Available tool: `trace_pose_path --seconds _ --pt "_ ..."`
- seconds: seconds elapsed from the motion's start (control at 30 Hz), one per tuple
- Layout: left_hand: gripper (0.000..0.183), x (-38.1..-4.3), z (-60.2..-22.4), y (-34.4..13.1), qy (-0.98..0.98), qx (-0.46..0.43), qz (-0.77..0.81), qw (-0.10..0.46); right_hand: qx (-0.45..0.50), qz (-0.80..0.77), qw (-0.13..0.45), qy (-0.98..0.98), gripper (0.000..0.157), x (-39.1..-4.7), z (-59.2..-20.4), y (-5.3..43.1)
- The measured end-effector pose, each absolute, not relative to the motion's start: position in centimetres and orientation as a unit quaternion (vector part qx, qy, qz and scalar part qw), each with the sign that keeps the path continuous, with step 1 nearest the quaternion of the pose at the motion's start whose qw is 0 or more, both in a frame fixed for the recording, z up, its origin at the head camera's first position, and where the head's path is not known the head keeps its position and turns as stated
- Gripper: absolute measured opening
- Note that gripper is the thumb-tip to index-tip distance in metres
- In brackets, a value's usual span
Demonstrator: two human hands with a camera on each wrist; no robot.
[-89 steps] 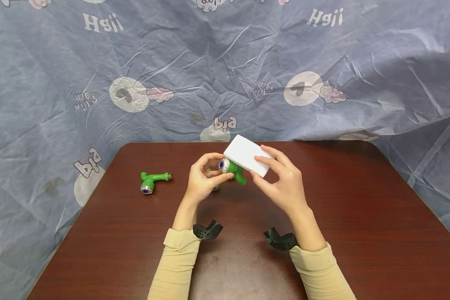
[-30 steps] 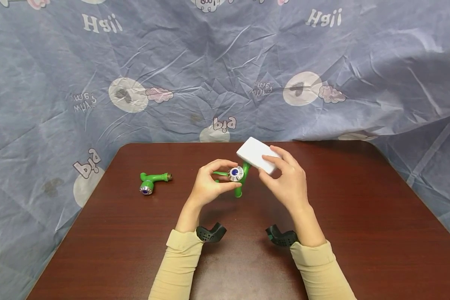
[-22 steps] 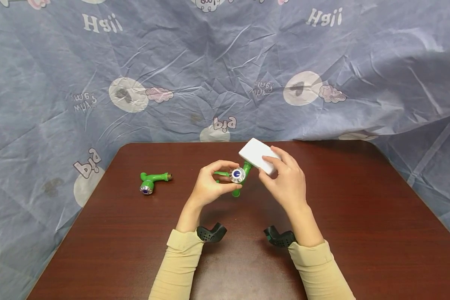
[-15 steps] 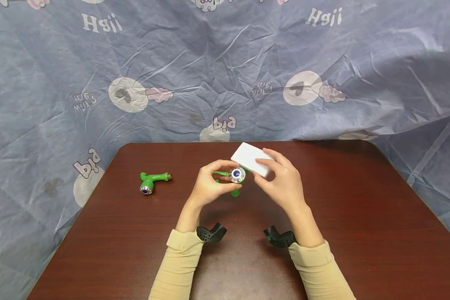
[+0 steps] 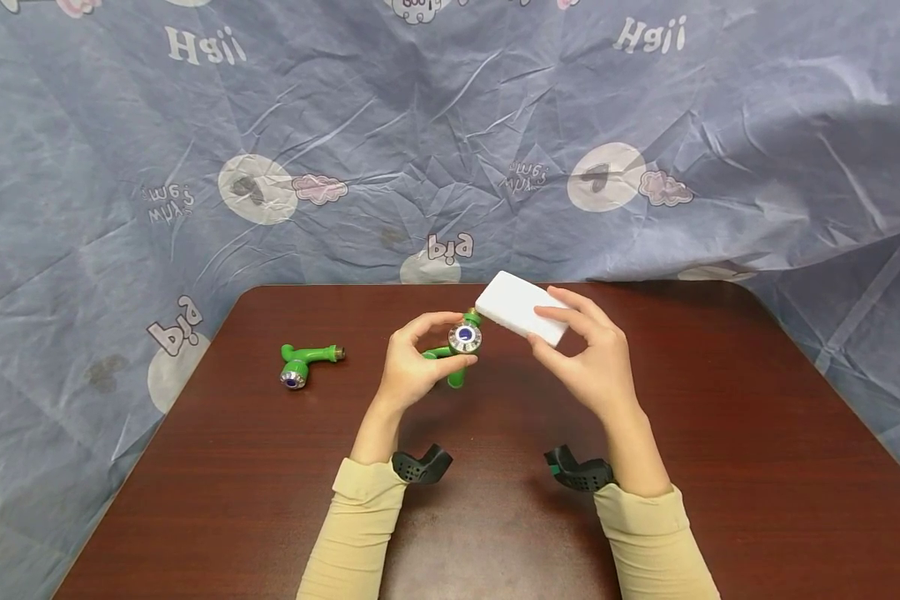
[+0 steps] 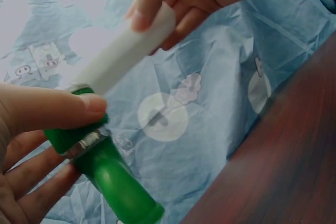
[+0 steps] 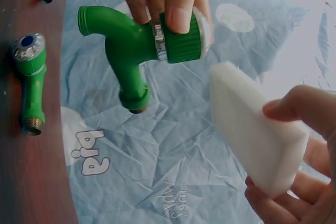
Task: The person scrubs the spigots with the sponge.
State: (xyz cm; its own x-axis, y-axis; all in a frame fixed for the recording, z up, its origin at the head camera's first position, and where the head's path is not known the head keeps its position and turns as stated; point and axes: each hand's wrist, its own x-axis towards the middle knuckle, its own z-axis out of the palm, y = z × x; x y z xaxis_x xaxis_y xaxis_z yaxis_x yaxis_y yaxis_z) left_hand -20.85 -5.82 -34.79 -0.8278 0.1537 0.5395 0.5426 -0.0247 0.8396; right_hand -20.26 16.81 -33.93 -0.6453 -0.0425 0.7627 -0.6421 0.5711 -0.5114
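My left hand [image 5: 407,362] grips a green tap [image 7: 126,40] by its ribbed knob, thumb on one side and fingers on the other. The knob's silver cap with a blue centre faces up in the head view, and the threaded inlet points away. A white sponge block [image 5: 521,305] is pinched between the thumb and fingers of my right hand [image 5: 592,358]. Both are held above the table. The right wrist view shows a small gap between the sponge and the tap's cap.
A second green tap [image 5: 309,360] lies on the left of the brown table [image 5: 682,417]. Another tap [image 7: 32,87] rests on the table, partly hidden behind the left hand in the head view. A blue printed cloth [image 5: 450,150] hangs behind the table.
Over the last half second the sponge has moved right and slightly up, away from the tap. The tap has turned and shifted a little left, bringing its threaded inlet into view.
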Motion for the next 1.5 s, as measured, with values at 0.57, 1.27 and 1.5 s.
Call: trace_pose_path --seconds 0.57,1.27,1.5 --pt "0.053 -21.0 -34.7 -5.7 -0.666 -0.251 -0.674 0.2 0.307 0.395 0.312 -0.807 0.03 -19.6 -33.5 15.4" --pt "0.052 -21.1 -34.9 -5.9 -0.66 -0.257 -0.666 0.236 0.324 0.385 0.32 -0.803 0.031 -19.8 -33.7 15.9" --pt "0.053 -21.2 -35.0 -5.8 -0.666 -0.254 -0.661 0.235 0.249 0.391 0.39 -0.796 0.029 -20.1 -33.7 16.1"
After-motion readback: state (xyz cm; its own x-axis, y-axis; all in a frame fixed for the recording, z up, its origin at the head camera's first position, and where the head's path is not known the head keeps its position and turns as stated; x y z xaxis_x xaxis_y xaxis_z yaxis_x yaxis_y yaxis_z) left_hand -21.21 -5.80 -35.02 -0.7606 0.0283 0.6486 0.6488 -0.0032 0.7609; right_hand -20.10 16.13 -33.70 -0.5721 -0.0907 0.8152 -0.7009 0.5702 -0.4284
